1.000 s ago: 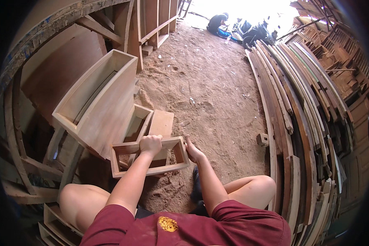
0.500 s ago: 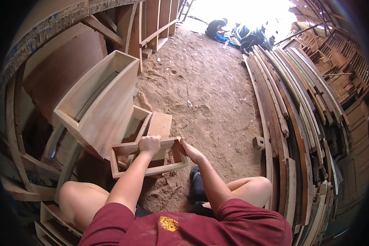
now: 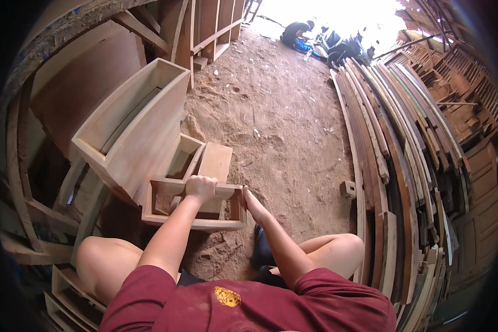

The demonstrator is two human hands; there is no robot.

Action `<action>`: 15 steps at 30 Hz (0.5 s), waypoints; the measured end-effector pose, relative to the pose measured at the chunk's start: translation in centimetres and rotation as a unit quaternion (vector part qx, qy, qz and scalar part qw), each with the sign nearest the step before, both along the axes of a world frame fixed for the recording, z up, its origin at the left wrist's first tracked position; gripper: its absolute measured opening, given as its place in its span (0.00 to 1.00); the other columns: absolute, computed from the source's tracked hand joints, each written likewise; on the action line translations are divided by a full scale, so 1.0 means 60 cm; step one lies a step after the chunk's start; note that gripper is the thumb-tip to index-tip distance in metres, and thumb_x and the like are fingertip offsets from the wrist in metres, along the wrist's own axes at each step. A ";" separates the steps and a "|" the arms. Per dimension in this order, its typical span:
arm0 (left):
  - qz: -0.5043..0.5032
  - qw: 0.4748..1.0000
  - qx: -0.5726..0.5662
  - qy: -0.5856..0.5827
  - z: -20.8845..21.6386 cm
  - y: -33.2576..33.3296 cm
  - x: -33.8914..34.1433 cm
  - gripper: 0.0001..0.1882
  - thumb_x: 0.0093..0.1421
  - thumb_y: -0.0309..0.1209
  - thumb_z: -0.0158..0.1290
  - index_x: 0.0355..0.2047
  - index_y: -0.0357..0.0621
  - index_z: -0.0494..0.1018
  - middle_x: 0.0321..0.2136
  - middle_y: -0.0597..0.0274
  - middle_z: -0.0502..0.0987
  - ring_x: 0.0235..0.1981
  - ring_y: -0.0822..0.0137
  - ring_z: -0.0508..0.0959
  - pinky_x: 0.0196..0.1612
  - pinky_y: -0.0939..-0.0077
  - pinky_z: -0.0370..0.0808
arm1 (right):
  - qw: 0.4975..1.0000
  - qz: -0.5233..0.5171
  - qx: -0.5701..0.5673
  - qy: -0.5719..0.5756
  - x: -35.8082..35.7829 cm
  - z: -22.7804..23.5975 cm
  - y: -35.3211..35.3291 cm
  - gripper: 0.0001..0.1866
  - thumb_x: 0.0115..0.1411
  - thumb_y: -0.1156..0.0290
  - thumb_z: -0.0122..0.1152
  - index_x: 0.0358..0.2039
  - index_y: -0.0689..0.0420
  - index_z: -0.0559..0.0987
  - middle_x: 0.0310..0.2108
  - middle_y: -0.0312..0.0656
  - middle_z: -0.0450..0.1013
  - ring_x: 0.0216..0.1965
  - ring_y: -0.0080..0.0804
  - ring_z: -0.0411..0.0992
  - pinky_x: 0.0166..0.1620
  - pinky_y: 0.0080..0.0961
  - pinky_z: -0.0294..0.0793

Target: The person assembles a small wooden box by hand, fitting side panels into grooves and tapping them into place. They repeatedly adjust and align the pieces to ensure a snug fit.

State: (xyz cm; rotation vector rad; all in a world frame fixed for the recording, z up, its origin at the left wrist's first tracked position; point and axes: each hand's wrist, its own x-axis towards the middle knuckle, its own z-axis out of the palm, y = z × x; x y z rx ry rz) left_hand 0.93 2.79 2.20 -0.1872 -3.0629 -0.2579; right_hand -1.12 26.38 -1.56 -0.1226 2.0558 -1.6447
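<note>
Turned slightly since half a second ago, the frame (image 3: pixel 224 225) now lies with its near edge almost level, ahead of the wearer's bent knees (image 3: pixel 343 248). Left hand (image 3: pixel 201 188) clenched on its far rail, apparently steadying it; right hand (image 3: pixel 254 205), apart from the left, laid along its right end, seemingly bracing. A plank (image 3: pixel 216 159) reaches beyond the far rail, perhaps as support; a tall box (image 3: pixel 144 133) rises just left.
</note>
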 end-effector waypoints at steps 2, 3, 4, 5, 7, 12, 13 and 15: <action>0.007 1.000 -0.002 0.006 0.000 0.003 -0.003 0.09 0.57 0.37 0.51 0.30 0.58 0.82 0.28 0.62 0.84 0.32 0.60 0.86 0.35 0.62 0.80 | 0.997 -0.023 -0.034 -0.064 -0.010 0.004 -0.003 0.36 0.73 0.38 0.34 0.57 0.59 0.73 0.45 0.36 0.72 0.45 0.24 0.65 0.55 0.29 0.65; 0.010 1.000 -0.002 0.009 -0.002 0.006 -0.006 0.09 0.57 0.37 0.51 0.30 0.58 0.82 0.28 0.62 0.84 0.32 0.60 0.86 0.35 0.62 0.80 | 0.994 -0.035 -0.051 -0.095 -0.021 0.009 -0.004 0.35 0.74 0.39 0.34 0.57 0.59 0.73 0.48 0.38 0.72 0.47 0.25 0.65 0.57 0.31 0.64; 0.018 1.000 -0.004 0.018 -0.006 0.006 -0.005 0.09 0.57 0.37 0.51 0.29 0.59 0.82 0.28 0.62 0.84 0.32 0.60 0.86 0.35 0.62 0.80 | 0.987 -0.094 -0.080 -0.101 -0.025 0.019 -0.021 0.30 0.75 0.45 0.39 0.55 0.60 0.75 0.45 0.37 0.74 0.46 0.24 0.67 0.55 0.30 0.66; 0.024 1.000 -0.002 0.020 -0.012 0.008 -0.006 0.09 0.57 0.36 0.51 0.29 0.59 0.82 0.27 0.62 0.84 0.32 0.60 0.86 0.35 0.62 0.80 | 0.991 -0.090 -0.032 -0.094 -0.027 0.027 -0.023 0.28 0.75 0.47 0.41 0.54 0.60 0.76 0.44 0.37 0.75 0.46 0.24 0.67 0.54 0.29 0.66; 0.036 0.999 -0.001 0.026 -0.018 0.007 -0.009 0.09 0.58 0.36 0.50 0.28 0.60 0.82 0.27 0.62 0.84 0.31 0.61 0.86 0.34 0.62 0.80 | 0.992 -0.080 0.060 -0.079 -0.026 0.039 -0.028 0.24 0.75 0.52 0.45 0.52 0.60 0.77 0.43 0.36 0.76 0.45 0.24 0.69 0.52 0.27 0.68; 0.035 0.999 -0.003 0.024 -0.009 0.015 -0.013 0.10 0.59 0.37 0.50 0.29 0.60 0.82 0.27 0.60 0.84 0.31 0.60 0.86 0.32 0.62 0.80 | 0.997 -0.076 0.023 0.012 0.019 0.056 0.020 0.16 0.75 0.61 0.46 0.55 0.55 0.74 0.44 0.34 0.76 0.41 0.24 0.71 0.48 0.29 0.70; 0.037 0.999 -0.010 0.022 -0.012 0.009 -0.012 0.10 0.59 0.37 0.50 0.29 0.59 0.82 0.27 0.60 0.84 0.31 0.60 0.86 0.32 0.62 0.80 | 0.996 -0.080 0.024 -0.026 0.021 0.067 0.023 0.17 0.74 0.60 0.46 0.59 0.50 0.71 0.46 0.34 0.76 0.41 0.25 0.72 0.48 0.30 0.69; 0.042 0.999 -0.016 0.017 -0.020 0.004 -0.010 0.10 0.59 0.37 0.50 0.30 0.59 0.82 0.27 0.60 0.84 0.31 0.59 0.86 0.32 0.62 0.81 | 0.991 -0.088 0.024 -0.100 0.029 0.086 0.027 0.24 0.74 0.59 0.47 0.68 0.41 0.65 0.49 0.35 0.76 0.42 0.29 0.74 0.49 0.33 0.68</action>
